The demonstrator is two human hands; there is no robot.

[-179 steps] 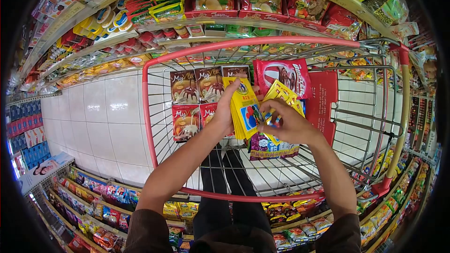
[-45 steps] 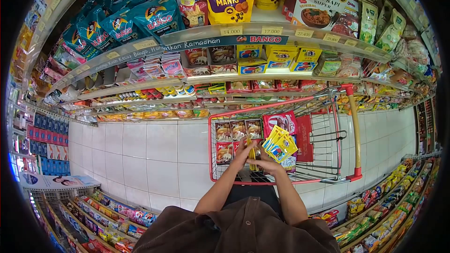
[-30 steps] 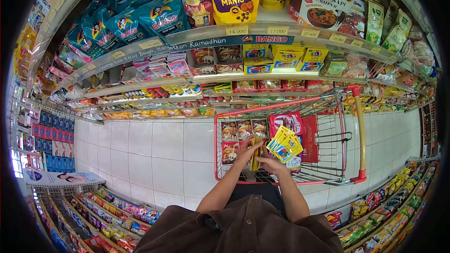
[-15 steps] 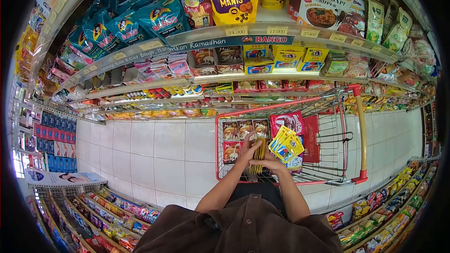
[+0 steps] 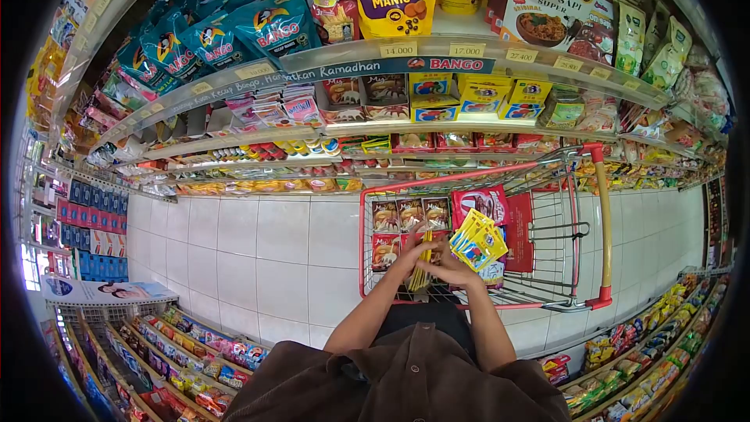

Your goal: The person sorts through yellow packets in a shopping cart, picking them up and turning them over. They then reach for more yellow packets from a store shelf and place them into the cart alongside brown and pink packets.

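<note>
Between both hands, over the front part of the shopping cart (image 5: 600, 227), is a stack of yellow packets (image 5: 422, 267) held edge-up. My left hand (image 5: 409, 256) has its fingers closed round the stack from the left. My right hand (image 5: 453, 269) presses against its right side. Just right of the hands, a fan of yellow packets (image 5: 478, 241) lies on other goods in the cart. Brown boxes (image 5: 386, 217) with pictured drinks stand in rows at the cart's left end. A red and pink package (image 5: 486, 202) sits behind the fanned packets.
Beyond the cart runs a long shelf (image 5: 375, 131) with pouches, boxes and sachets. White floor tiles (image 5: 269, 246) show left of the cart. Low racks of snacks (image 5: 195, 359) stand at the lower left, and more racks (image 5: 648, 352) at the lower right.
The held stack has tilted slightly and sits a little further left between the hands. The fanned packets and the boxes in the cart lie as before.
</note>
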